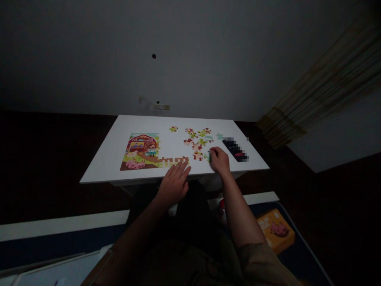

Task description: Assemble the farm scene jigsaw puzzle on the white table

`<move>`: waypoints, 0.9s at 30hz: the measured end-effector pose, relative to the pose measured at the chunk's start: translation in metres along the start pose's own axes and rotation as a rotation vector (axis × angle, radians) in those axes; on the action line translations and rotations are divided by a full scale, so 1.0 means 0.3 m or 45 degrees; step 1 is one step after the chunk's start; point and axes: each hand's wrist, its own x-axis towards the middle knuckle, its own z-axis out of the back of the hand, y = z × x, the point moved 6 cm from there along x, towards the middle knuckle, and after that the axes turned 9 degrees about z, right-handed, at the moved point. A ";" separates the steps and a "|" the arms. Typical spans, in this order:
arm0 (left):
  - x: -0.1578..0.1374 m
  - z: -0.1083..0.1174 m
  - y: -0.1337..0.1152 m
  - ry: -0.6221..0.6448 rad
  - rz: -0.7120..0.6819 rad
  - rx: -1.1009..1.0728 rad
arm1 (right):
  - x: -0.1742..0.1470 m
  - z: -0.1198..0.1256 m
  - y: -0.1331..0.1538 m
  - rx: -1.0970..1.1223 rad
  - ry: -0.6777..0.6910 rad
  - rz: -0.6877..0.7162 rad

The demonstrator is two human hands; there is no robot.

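A partly joined jigsaw puzzle (139,153) with a red barn, pigs and a farm figure lies on the left of the white table. My left hand (174,182) rests at its lower right strip, fingers stretched out flat over the fence pieces. Several loose puzzle pieces (197,146) are scattered right of the joined part. Beside them my right hand (220,160) is closed, fingers curled toward a pale green puzzle piece (206,157). Whether anything is between those fingers is hidden. One lone puzzle piece (173,128) lies farther back, and a teal piece (219,136) sits at the right.
A dark object (233,149), partly pixelated, lies at the right of the white table (101,163). An orange box (275,230) with a pink picture is on a dark blue surface at lower right. Wall sockets (161,107) and a curtain (315,79) are behind.
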 end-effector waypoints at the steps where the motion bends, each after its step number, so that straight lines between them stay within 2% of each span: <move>1: 0.002 -0.022 -0.017 -0.006 0.020 0.007 | 0.001 0.004 0.001 0.010 -0.002 0.001; 6: 0.006 -0.085 -0.038 -0.026 0.084 0.030 | -0.002 0.021 -0.010 0.088 -0.005 -0.076; 17: 0.009 -0.099 -0.029 -0.028 0.112 0.154 | -0.006 0.019 -0.036 0.182 -0.031 -0.137; 20: 0.010 -0.100 -0.030 -0.051 0.099 0.225 | 0.000 0.012 -0.031 0.104 0.027 -0.074; 27: 0.010 -0.095 -0.032 -0.097 0.088 0.236 | 0.005 -0.020 0.047 -0.158 0.267 0.241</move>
